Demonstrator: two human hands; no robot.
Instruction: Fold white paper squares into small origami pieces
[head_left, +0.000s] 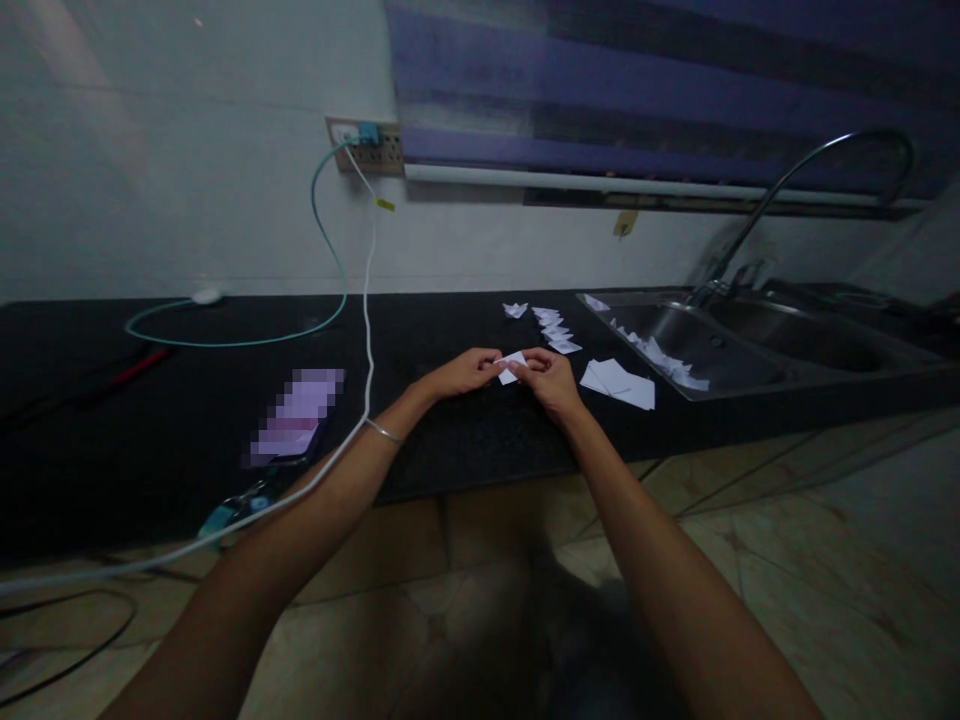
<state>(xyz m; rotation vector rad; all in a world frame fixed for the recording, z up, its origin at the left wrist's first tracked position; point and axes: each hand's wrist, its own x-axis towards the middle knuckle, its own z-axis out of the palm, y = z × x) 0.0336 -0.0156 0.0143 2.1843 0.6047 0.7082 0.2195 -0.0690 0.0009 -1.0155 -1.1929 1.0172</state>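
Note:
A small piece of folded white paper (512, 369) is pinched between my two hands, just above the black counter. My left hand (474, 371) grips its left side with thumb and fingers. On the opposite side my right hand (550, 376) holds it the same way, the thumb lying across the paper. Close to the right hand lie several loose white paper sheets (621, 385), overlapping one another. Behind the hands runs a row of folded paper boats (553, 330), and one more folded paper boat (515, 311) sits left of that row.
More folded paper pieces (664, 361) line the left rim of the metal sink (780, 385), under a curved faucet (780, 190). At left lies a phone (298, 415) with a blurred screen. A white cable (369, 330) hangs from the wall socket (382, 150) and crosses by my left forearm.

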